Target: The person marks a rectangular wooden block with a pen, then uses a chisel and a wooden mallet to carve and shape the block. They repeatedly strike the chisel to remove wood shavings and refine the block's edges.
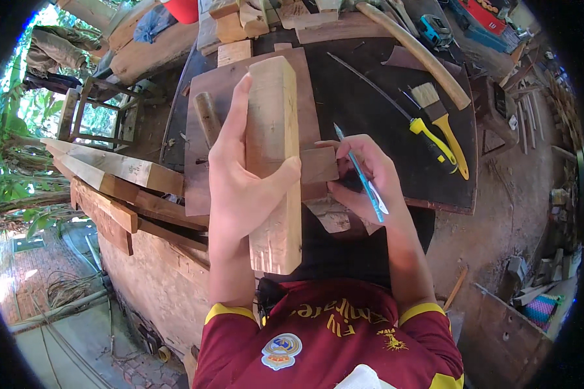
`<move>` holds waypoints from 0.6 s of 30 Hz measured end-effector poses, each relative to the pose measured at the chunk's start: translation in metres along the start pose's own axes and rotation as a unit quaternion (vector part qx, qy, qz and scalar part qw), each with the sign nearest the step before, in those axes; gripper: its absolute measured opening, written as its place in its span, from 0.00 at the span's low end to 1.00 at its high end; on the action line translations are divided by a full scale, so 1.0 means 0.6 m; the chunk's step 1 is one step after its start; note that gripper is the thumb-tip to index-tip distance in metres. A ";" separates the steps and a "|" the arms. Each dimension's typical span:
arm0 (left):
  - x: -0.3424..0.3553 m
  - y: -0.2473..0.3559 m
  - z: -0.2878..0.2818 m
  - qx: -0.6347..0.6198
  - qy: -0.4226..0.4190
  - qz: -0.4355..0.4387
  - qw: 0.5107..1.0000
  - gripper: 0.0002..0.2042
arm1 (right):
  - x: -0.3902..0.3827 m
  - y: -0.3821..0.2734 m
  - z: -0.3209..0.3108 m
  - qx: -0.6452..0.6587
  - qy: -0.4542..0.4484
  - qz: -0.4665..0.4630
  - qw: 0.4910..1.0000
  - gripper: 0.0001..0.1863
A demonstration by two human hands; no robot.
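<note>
A thick, pale wooden block (272,110) stretches lengthwise away from me, raised above the table. My left hand (237,172) is closed round it, thumb across the top face and fingers along its left side. To the right of the block, my right hand (373,168) pinches a light-blue pen (363,178), its tip pointing away from me. Fingers of that same hand also touch the right end of a small, flat brown wooden piece (320,166), which sits against the block's right side. The left end of that piece is hidden behind the block.
On the dark table (353,78) lie a paintbrush (441,117), a long thin tool with a yellow handle (429,139), a curved wooden handle (422,52) and a blue tape measure (435,31). A brown board (201,181) lies under my hands. Angled timbers (120,165) jut out at left.
</note>
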State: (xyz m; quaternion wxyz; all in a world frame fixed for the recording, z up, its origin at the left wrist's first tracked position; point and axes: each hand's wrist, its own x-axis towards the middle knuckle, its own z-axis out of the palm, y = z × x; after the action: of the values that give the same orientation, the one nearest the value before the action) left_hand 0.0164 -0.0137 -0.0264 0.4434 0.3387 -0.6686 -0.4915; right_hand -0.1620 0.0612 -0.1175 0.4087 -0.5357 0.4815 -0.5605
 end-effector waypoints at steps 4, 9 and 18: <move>0.002 0.000 0.008 0.072 0.001 0.021 0.997 0.43 | 0.000 -0.004 0.000 -0.009 0.006 0.002 1.000 0.25; -0.001 0.000 0.019 0.058 0.025 -0.007 0.998 0.42 | 0.001 -0.007 0.000 -0.005 0.004 -0.003 1.000 0.24; -0.003 0.005 0.029 0.069 0.056 -0.010 0.996 0.41 | 0.002 -0.010 -0.001 0.007 -0.013 -0.002 1.000 0.24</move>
State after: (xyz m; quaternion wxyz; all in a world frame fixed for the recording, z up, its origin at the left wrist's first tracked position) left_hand 0.0008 -0.0053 -0.0263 0.4512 0.4023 -0.6712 -0.4289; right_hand -0.1622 0.0615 -0.1112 0.4177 -0.5406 0.4710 -0.5580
